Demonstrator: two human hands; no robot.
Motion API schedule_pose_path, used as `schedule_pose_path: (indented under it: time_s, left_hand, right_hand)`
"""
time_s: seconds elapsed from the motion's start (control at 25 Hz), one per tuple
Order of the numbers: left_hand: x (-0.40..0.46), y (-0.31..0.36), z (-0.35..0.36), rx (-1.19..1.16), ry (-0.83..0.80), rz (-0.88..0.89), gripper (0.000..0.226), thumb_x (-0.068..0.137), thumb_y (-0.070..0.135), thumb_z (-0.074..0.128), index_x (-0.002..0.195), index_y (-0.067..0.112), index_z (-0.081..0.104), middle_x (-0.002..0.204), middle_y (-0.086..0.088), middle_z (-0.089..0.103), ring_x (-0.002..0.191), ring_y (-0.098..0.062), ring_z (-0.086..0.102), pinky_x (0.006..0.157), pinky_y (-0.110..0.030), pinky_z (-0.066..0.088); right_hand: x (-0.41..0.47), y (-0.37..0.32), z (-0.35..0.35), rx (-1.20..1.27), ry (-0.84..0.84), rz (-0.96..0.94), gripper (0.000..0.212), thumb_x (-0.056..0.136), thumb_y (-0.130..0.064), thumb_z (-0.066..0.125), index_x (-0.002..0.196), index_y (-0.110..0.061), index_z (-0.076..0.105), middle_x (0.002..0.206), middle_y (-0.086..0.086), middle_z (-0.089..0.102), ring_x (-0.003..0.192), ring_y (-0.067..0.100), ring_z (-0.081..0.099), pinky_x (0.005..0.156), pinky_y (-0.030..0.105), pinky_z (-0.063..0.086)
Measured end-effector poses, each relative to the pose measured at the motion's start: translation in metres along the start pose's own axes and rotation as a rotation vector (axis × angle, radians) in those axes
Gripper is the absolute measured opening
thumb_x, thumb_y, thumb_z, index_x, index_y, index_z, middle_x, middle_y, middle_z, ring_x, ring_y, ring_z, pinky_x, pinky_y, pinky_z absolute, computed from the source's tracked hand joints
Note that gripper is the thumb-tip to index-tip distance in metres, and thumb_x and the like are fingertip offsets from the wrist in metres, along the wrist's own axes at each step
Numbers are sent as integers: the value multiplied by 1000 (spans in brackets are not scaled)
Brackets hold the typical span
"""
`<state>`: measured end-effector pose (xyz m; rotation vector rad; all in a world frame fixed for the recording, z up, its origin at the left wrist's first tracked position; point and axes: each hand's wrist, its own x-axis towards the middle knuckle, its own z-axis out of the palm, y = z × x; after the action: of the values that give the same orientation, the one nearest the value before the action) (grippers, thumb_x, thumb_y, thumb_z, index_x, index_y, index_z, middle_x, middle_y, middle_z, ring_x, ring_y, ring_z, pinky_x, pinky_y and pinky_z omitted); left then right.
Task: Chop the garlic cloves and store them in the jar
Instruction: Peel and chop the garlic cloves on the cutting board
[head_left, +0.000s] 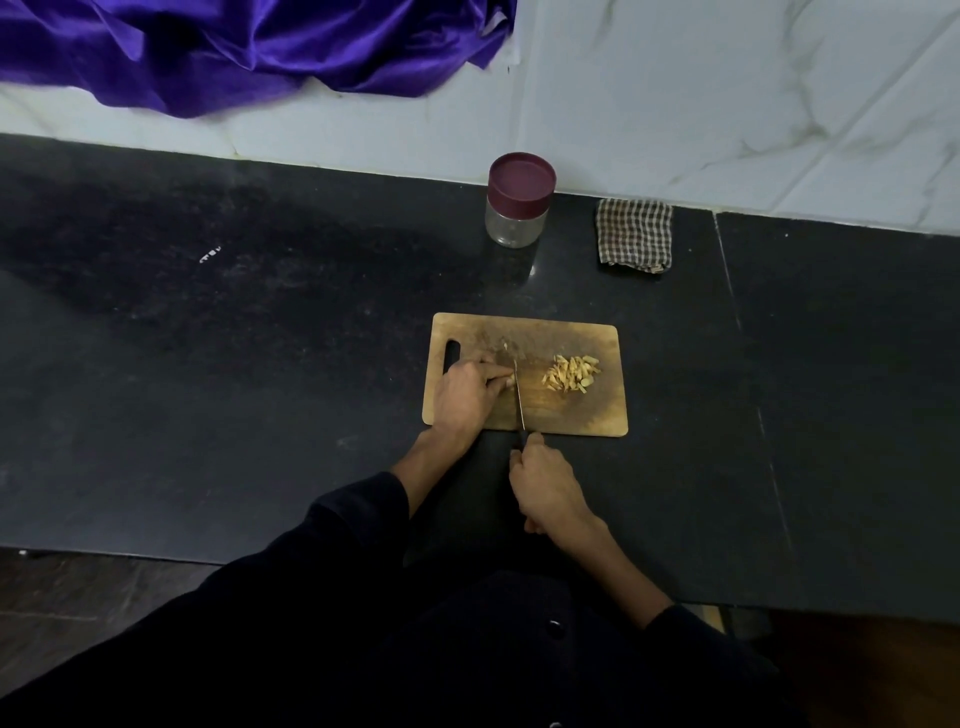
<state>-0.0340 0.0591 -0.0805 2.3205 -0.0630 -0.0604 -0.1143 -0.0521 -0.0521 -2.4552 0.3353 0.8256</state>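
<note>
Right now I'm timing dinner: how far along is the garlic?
Done: a pile of chopped garlic lies on the cutting board. In hand: the left hand pins a clove while the right hand works the knife. Left: storing; the jar stands lidded and looks empty.

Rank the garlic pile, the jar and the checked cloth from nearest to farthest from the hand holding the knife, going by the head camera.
From the right hand:
1. Garlic pile, on the cutting board's right half.
2. Checked cloth, back right by the wall.
3. Jar, lid on, back by the wall, close to the cloth's distance.
</note>
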Motion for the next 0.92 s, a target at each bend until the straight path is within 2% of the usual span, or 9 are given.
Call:
schedule_pose_path:
  time_s: [0.08, 0.12, 0.2, 0.32, 0.56, 0.72, 0.8, 0.92]
  left_hand:
    - [-1, 1, -1, -1, -6, 6, 18, 86, 15, 68, 103, 13, 74, 105, 1, 67, 94, -12, 61, 83, -23, 47]
    - [-1, 1, -1, -7, -8, 5, 18, 86, 15, 68, 103, 13, 74, 105, 1, 67, 94, -13, 61, 83, -23, 47]
    - [-1, 1, -1, -12, -10, 5, 18, 86, 15, 68, 103, 13, 74, 105, 0, 67, 94, -13, 62, 83, -26, 48]
    - [0, -2, 0, 1, -9, 6, 18, 86, 17, 68, 103, 15, 74, 106, 1, 68, 96, -14, 61, 85, -28, 48]
    - [0, -2, 1, -16, 6, -15, 19, 85, 19, 69, 103, 16, 75, 103, 1, 66, 94, -13, 60, 82, -23, 45]
    - [1, -4, 0, -41, -5, -21, 20, 86, 19, 69, 105, 16, 74, 106, 2, 66, 97, -10, 59, 81, -14, 40]
    - [2, -4, 0, -49, -7, -10, 22, 85, 18, 69, 107, 16, 73, 108, 1, 68, 99, -10, 61, 86, -17, 43]
    - [2, -4, -1, -32, -6, 8, 17, 84, 16, 70, 100, 15, 74, 103, 1, 70, 96, -11, 61, 86, -25, 47]
  right_hand:
    - [0, 0, -2, 22, 25, 3, 27, 106, -29, 35, 120, -7, 44, 104, 14, 64, 76, 30, 70, 68, 46, 61]
    - [1, 0, -4, 44, 42, 8, 27, 106, -29, 35, 119, -7, 45, 105, 14, 64, 73, 28, 70, 61, 41, 59]
    - [1, 2, -9, 101, 59, 28, 25, 106, -30, 36, 116, -8, 46, 103, 14, 64, 62, 23, 68, 44, 30, 49]
    - [-1, 11, -16, 164, 78, 49, 25, 106, -29, 36, 115, -8, 46, 96, 15, 66, 47, 21, 64, 36, 25, 42]
    - [-4, 14, -19, 180, 122, 0, 23, 106, -31, 35, 107, -11, 46, 87, 13, 67, 45, 24, 67, 43, 30, 48]
    - [-2, 12, -19, 176, 107, -2, 23, 106, -32, 35, 108, -12, 46, 90, 14, 67, 47, 25, 68, 42, 30, 47]
    - [1, 8, -17, 165, 83, -16, 25, 106, -32, 35, 113, -11, 46, 91, 15, 67, 48, 26, 68, 43, 32, 49]
    - [6, 1, -14, 128, 52, -51, 28, 106, -31, 35, 119, -10, 45, 86, 14, 69, 52, 27, 69, 56, 41, 58]
